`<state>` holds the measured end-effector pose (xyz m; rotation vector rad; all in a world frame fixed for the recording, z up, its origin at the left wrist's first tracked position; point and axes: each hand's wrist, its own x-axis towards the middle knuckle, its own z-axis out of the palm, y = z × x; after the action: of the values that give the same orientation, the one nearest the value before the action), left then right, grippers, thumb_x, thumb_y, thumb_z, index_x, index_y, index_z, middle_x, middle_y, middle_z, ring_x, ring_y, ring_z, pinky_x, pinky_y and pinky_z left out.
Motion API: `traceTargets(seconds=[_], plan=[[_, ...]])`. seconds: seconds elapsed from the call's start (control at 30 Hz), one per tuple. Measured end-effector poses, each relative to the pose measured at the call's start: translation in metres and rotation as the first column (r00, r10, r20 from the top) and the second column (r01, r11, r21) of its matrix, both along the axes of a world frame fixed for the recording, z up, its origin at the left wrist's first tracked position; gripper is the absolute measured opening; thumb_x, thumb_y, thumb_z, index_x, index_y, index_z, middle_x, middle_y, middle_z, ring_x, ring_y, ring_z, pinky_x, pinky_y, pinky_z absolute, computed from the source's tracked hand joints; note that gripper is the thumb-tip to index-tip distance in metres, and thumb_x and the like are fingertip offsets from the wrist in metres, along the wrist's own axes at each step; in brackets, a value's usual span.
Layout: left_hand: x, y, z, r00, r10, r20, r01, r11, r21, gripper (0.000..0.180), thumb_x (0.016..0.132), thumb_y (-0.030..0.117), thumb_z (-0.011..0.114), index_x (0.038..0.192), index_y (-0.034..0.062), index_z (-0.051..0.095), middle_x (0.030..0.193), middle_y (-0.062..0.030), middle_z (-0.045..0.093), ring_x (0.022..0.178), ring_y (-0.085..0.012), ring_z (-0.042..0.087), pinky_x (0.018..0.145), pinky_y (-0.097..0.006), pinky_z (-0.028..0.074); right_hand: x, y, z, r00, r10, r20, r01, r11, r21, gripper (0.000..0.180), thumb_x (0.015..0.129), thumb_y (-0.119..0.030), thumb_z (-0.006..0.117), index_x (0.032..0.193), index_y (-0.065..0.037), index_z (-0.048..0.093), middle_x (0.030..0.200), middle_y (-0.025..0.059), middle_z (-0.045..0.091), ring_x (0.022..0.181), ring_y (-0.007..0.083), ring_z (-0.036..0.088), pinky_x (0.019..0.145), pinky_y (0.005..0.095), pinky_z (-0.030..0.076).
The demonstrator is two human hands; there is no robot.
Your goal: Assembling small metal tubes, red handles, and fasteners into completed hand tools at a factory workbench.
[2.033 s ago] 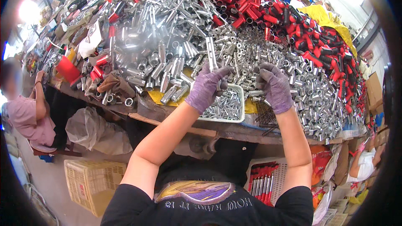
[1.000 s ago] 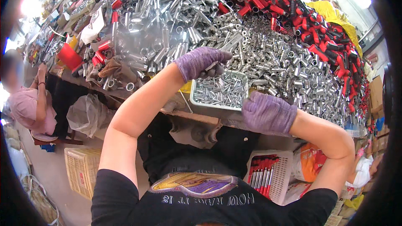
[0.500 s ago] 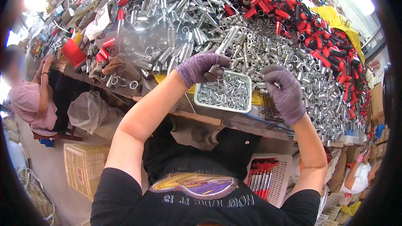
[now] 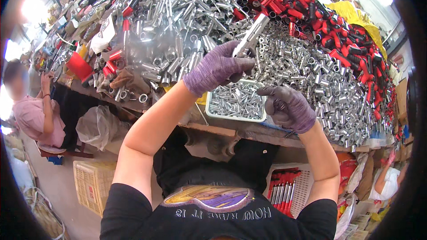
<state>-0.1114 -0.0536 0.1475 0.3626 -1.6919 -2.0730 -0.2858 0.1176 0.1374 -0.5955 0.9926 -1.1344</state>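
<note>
Seen from the head camera, a purple-gloved left hand (image 4: 218, 66) closes around a slotted, silver metal tube (image 4: 252, 33), tilted up over loose metal parts, its lower end hidden in the grip. The purple-gloved right hand (image 4: 290, 109), fingers half curled, covers the right corner of a pale rectangular plastic tray (image 4: 235, 118) of small silver pins (image 4: 235, 101); a thin dark wire coil (image 4: 279, 105) shows at its fingers, though whether gripped cannot be told.

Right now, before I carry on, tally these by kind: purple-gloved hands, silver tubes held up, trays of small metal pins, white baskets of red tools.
Purple-gloved hands (left hand, right hand): 2
Held silver tube: 1
Pin tray: 1
White basket: 1
Total: 5
</note>
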Motion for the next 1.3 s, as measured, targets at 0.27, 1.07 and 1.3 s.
traceTargets(seconds=[0.27, 1.07, 1.3], plan=[[0.002, 0.001, -0.015, 0.988, 0.111, 0.110, -0.123, 0.986, 0.109, 0.023, 0.082, 0.026, 0.068, 0.091, 0.0078, 0.057, 0.065, 0.0011, 0.052, 0.051, -0.0068, 0.048, 0.044, -0.021, 0.038, 0.029, -0.005, -0.005, 0.737, -0.641, -0.216, 0.458, 0.708, -0.537, 0.028, 0.086, -0.012, 0.060, 0.112, -0.004, 0.057, 0.086, 0.0061, 0.062, 0.065, 0.0118, 0.055, 0.056, 0.0255, 0.045], [-0.002, -0.025, -0.079, 0.949, -0.314, 0.028, 0.192, 0.645, 0.740, 0.024, 0.086, 0.030, 0.066, 0.088, 0.0064, 0.060, 0.071, -0.0042, 0.062, 0.054, -0.0094, 0.059, 0.043, -0.018, 0.047, -0.003, -0.005, 0.024, -0.490, -0.777, -0.395, -0.785, 0.590, -0.189, 0.036, 0.070, -0.016, 0.058, 0.106, -0.013, 0.063, 0.088, -0.0008, 0.050, 0.083, 0.0174, 0.051, 0.065, 0.0323, 0.047], [-0.003, -0.018, -0.079, 0.992, -0.111, 0.067, 0.090, 0.963, 0.255, 0.051, 0.085, 0.036, 0.063, 0.129, 0.0141, 0.047, 0.099, -0.0113, 0.061, 0.047, -0.0051, 0.052, 0.035, -0.015, 0.039, -0.009, -0.005, 0.010, -0.463, -0.736, -0.494, -0.717, 0.639, -0.279, 0.041, 0.069, -0.016, 0.060, 0.110, -0.016, 0.063, 0.091, -0.0001, 0.053, 0.088, 0.0195, 0.054, 0.070, 0.0336, 0.050]])
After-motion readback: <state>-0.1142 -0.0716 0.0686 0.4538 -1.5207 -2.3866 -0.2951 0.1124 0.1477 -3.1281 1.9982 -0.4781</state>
